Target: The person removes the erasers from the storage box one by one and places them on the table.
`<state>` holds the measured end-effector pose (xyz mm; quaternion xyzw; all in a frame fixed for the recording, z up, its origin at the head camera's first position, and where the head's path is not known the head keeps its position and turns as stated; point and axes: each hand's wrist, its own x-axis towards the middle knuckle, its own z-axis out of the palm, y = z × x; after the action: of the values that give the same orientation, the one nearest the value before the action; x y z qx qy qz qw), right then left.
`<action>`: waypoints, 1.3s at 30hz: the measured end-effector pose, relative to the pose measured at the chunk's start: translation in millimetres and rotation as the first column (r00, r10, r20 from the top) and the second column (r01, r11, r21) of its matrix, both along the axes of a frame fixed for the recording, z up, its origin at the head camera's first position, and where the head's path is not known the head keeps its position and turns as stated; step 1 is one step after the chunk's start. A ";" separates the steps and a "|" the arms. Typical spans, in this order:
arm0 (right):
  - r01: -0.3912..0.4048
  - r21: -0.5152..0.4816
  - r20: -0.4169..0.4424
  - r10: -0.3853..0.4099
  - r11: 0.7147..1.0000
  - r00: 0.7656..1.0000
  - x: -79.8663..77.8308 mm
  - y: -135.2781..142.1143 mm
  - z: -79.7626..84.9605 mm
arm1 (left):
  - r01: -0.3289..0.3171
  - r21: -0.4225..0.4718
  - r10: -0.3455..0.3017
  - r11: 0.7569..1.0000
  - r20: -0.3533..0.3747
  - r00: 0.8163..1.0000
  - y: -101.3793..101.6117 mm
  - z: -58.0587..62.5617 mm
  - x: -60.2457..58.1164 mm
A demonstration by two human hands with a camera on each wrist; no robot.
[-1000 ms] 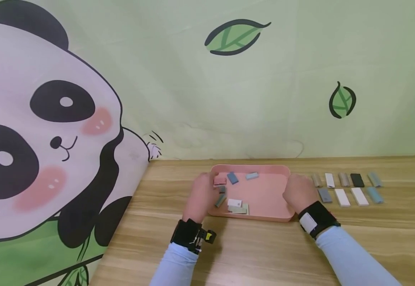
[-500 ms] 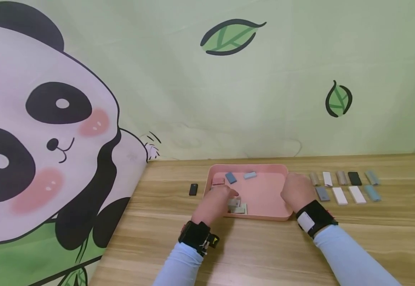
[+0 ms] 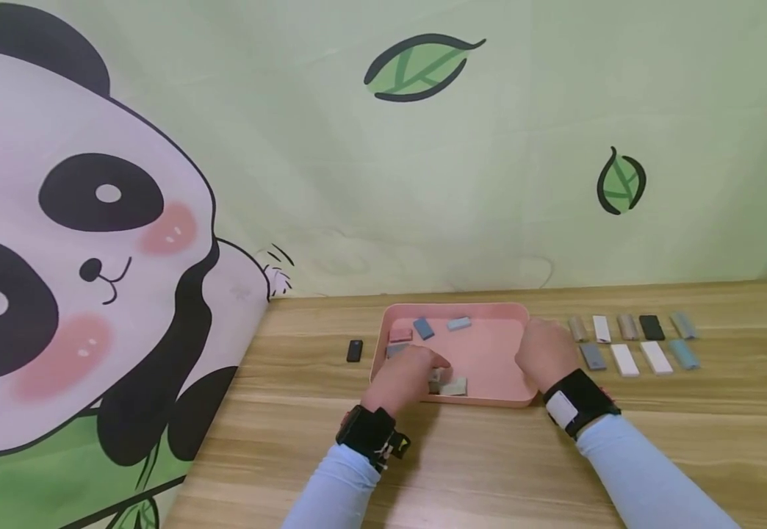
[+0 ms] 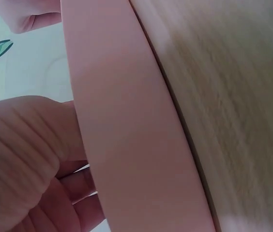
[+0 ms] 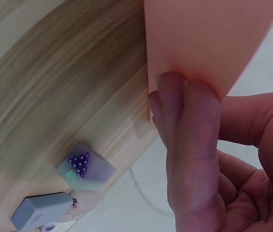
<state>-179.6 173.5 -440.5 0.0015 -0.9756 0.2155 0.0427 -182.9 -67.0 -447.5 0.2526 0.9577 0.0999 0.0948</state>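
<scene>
A pink tray (image 3: pixel 489 311) lies on the wooden table, holding several small rectangular blocks. My right hand (image 3: pixel 547 355) grips its right end; in the right wrist view the fingers (image 5: pixel 194 140) press the outer wall while the thumb passes behind the rim. Over the tray's left front part reaches my left hand (image 3: pixel 410 375), right above a pale green block (image 3: pixel 453 386). The front wall hides its fingertips in the left wrist view, so I cannot tell whether they pinch anything. Behind that hand lie a pink block (image 3: pixel 400 335), a dark blue block (image 3: pixel 424 328) and a pale blue block (image 3: pixel 459 323).
Right of the tray stand two rows of small blocks, among them a black block (image 3: pixel 652 328) and a white block (image 3: pixel 657 358). One block with a grape picture (image 5: pixel 81 165) shows near the right hand. A lone black block (image 3: pixel 354 350) lies left of the tray.
My left hand has left the tray's left edge, uncovering the black block on the table, and moved right and nearer over the front blocks. The pale green block has shifted slightly right. My right hand keeps its grip.
</scene>
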 end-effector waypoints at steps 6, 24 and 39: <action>0.010 -0.009 0.023 -0.010 1.000 1.000 -0.1 -0.2 1.1 | -0.036 0.008 0.036 0.999 0.022 0.999 5.2 -2.5 -0.3; 0.003 -0.008 0.002 -0.003 1.000 1.000 1.5 -2.0 2.9 | -0.026 0.016 0.027 1.000 -0.041 0.999 3.0 1.2 -5.1; -0.027 0.003 0.033 0.027 1.000 0.999 4.6 -4.9 6.5 | -0.347 0.476 0.425 0.808 -0.064 0.903 -56.3 26.2 -21.8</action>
<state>-175.1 168.6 -433.9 0.0109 -0.9764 0.2142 0.0235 -204.6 -123.2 -421.2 0.0745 0.9431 0.3163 -0.0699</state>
